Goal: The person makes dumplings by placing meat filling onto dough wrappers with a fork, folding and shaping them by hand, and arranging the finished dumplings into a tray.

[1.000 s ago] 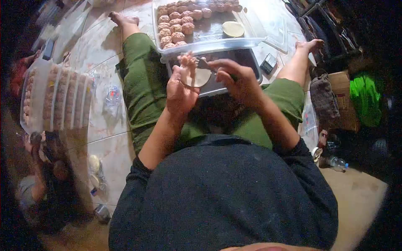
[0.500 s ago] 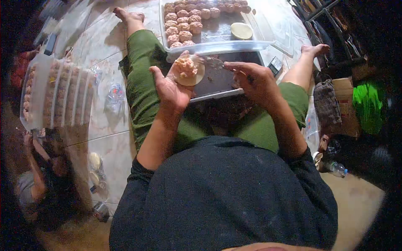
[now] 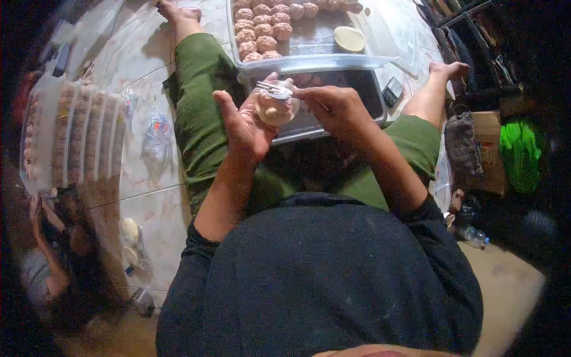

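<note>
A round pale wrapper with pink filling (image 3: 277, 112) lies on my left hand (image 3: 247, 126), palm up, thumb spread away from it. My right hand (image 3: 336, 107) pinches a metal fork (image 3: 275, 90), whose tines lie over the top of the filling. Beneath both hands is a dark tray (image 3: 345, 80) with a pale rim. Beyond it, a clear plastic container (image 3: 315, 62) holds rows of pink dumplings (image 3: 266, 43) and a pale stack of round wrappers (image 3: 350, 40).
Stacked clear containers of dumplings (image 3: 77, 134) stand at the left, near another person's arm (image 3: 50, 262). A plastic bag (image 3: 158, 134) lies on the tiles. Right: a small dark device (image 3: 392, 93), a cardboard box (image 3: 489, 149), a green bag (image 3: 520, 154) and a bottle (image 3: 476, 237).
The fork swung away from the filling to the right, then came back over it. The filling now looks flatter and the wrapper's edges are partly drawn up around it.
</note>
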Demonstrator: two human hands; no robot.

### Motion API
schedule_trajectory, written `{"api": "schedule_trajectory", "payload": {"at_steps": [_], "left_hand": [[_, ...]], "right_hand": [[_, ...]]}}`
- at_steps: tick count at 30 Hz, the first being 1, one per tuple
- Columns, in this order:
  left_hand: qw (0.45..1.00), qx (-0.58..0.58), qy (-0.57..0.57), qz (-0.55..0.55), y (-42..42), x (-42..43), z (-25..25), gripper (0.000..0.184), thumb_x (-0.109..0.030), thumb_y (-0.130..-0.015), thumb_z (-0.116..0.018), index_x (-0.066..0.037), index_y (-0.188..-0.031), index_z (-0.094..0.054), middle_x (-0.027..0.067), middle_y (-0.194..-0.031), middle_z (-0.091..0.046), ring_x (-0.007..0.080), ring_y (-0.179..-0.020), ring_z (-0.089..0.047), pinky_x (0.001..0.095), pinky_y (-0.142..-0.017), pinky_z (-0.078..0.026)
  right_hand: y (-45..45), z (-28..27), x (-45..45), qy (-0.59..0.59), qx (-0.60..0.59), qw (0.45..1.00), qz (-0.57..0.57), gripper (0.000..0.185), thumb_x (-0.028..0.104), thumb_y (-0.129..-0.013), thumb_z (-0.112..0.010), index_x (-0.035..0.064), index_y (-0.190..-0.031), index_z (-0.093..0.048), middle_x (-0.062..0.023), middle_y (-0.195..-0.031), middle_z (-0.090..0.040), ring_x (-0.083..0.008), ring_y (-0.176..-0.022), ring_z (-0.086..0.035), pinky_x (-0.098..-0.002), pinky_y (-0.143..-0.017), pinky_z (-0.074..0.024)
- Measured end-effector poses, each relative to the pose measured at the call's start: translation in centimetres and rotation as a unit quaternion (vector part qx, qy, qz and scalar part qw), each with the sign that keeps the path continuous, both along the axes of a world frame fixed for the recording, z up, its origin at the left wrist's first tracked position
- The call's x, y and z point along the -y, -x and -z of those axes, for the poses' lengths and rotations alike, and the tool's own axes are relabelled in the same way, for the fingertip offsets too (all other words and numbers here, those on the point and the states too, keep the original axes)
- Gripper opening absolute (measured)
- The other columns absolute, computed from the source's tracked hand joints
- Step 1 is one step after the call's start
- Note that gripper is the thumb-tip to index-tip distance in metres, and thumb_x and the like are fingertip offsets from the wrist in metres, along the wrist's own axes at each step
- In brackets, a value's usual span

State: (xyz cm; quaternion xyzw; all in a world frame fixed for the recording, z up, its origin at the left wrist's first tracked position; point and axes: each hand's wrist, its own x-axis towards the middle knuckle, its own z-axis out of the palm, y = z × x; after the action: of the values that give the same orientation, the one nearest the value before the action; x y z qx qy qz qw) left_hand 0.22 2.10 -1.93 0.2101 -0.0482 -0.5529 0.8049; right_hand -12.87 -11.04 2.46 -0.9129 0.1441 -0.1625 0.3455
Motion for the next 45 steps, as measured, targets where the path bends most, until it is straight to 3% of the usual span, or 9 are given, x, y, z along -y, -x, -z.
{"api": "schedule_trajectory", "payload": {"at_steps": [5,7,13,19,25,31,36,40,45], "left_hand": [[0.995,-0.031,0.005,-0.091,-3.0,-1.2,0.5,0.107,-0.083,-0.068,-0.023,0.004,-0.130,-0.032,0.0237,-0.126,-0.043,0.0336,-0.118,-0.041,0.0431,-0.101,-0.031],[0.992,-0.007,-0.017,-0.128,-4.0,-1.9,-0.1,0.109,-0.083,-0.066,-0.026,0.005,-0.129,-0.033,0.0231,-0.126,-0.042,0.0341,-0.118,-0.041,0.0438,-0.101,-0.029],[0.986,0.025,-0.048,-0.157,-5.0,-2.0,-0.2,0.110,-0.083,-0.066,-0.031,0.007,-0.130,-0.030,0.0226,-0.127,-0.041,0.0347,-0.118,-0.040,0.0445,-0.102,-0.029],[0.984,-0.014,-0.016,-0.176,-6.4,-2.2,1.9,0.107,-0.079,-0.070,-0.033,0.011,-0.128,-0.029,0.0231,-0.130,-0.037,0.0344,-0.120,-0.038,0.0450,-0.103,-0.028],[0.979,-0.016,-0.053,-0.198,-6.7,-2.1,2.1,0.096,-0.070,-0.076,-0.039,0.011,-0.127,-0.030,0.0239,-0.127,-0.040,0.0341,-0.118,-0.040,0.0442,-0.102,-0.031],[0.987,-0.003,-0.034,-0.159,-4.0,-2.1,0.8,0.090,-0.069,-0.078,-0.038,0.007,-0.127,-0.032,0.0242,-0.126,-0.041,0.0364,-0.117,-0.041,0.0445,-0.101,-0.031],[0.998,-0.012,0.039,-0.057,-0.2,-1.2,-1.4,0.096,-0.074,-0.074,-0.036,0.003,-0.131,-0.029,0.0226,-0.127,-0.041,0.0333,-0.117,-0.042,0.0441,-0.100,-0.032],[0.991,0.116,0.052,-0.041,3.0,-0.7,-3.6,0.074,-0.055,-0.084,-0.043,-0.001,-0.132,-0.028,0.0205,-0.128,-0.041,0.0302,-0.116,-0.043,0.0419,-0.099,-0.034],[0.971,0.233,0.003,-0.043,4.0,-0.8,-3.3,0.057,-0.039,-0.091,-0.042,-0.002,-0.132,-0.027,0.0198,-0.125,-0.042,0.0270,-0.113,-0.045,0.0409,-0.097,-0.037]], "right_hand": [[0.1,0.3,2.5,-0.107,-0.044,0.993,0.006,0.018,0.003,-0.082,-0.058,0.0020,-0.099,-0.063,-0.0026,-0.074,-0.063,-0.0055,-0.067,-0.051,-0.0242,-0.059,-0.0460],[0.2,2.5,4.8,-0.096,-0.234,0.967,-0.022,0.016,0.009,-0.083,-0.057,0.0059,-0.097,-0.064,-0.0066,-0.076,-0.065,-0.0111,-0.067,-0.058,-0.0283,-0.061,-0.0474],[-4.0,9.4,6.1,0.156,-0.394,0.900,-0.100,0.020,0.014,-0.077,-0.055,0.0111,-0.094,-0.065,-0.0130,-0.092,-0.064,-0.0323,-0.083,-0.061,-0.0403,-0.071,-0.0473],[-4.3,11.8,6.2,-0.043,-0.332,0.911,-0.242,0.023,0.008,-0.075,-0.058,0.0095,-0.097,-0.064,-0.0121,-0.093,-0.065,-0.0229,-0.083,-0.063,-0.0346,-0.074,-0.0475],[-2.7,10.0,6.9,-0.327,-0.303,0.873,-0.196,0.022,0.014,-0.080,-0.062,0.0017,-0.097,-0.063,-0.0065,-0.088,-0.066,-0.0119,-0.079,-0.058,-0.0291,-0.072,-0.0469],[0.5,2.0,5.5,-0.338,-0.175,0.913,-0.147,0.025,0.020,-0.081,-0.064,0.0018,-0.098,-0.063,-0.0021,-0.087,-0.064,-0.0085,-0.077,-0.055,-0.0236,-0.069,-0.0453],[2.5,-3.0,2.0,-0.335,0.023,0.941,-0.032,0.017,0.003,-0.087,-0.051,0.0031,-0.099,-0.062,-0.0032,-0.092,-0.063,-0.0090,-0.080,-0.056,-0.0250,-0.069,-0.0457],[4.0,-3.6,-0.6,0.054,0.072,0.995,-0.040,0.023,0.000,-0.080,-0.055,0.0066,-0.100,-0.062,-0.0107,-0.086,-0.061,-0.0204,-0.078,-0.061,-0.0286,-0.067,-0.0483],[6.5,-5.0,-2.3,0.105,0.009,0.994,0.010,0.018,0.006,-0.079,-0.057,0.0105,-0.095,-0.063,-0.0112,-0.079,-0.058,-0.0264,-0.068,-0.060,-0.0336,-0.060,-0.0481]]}}
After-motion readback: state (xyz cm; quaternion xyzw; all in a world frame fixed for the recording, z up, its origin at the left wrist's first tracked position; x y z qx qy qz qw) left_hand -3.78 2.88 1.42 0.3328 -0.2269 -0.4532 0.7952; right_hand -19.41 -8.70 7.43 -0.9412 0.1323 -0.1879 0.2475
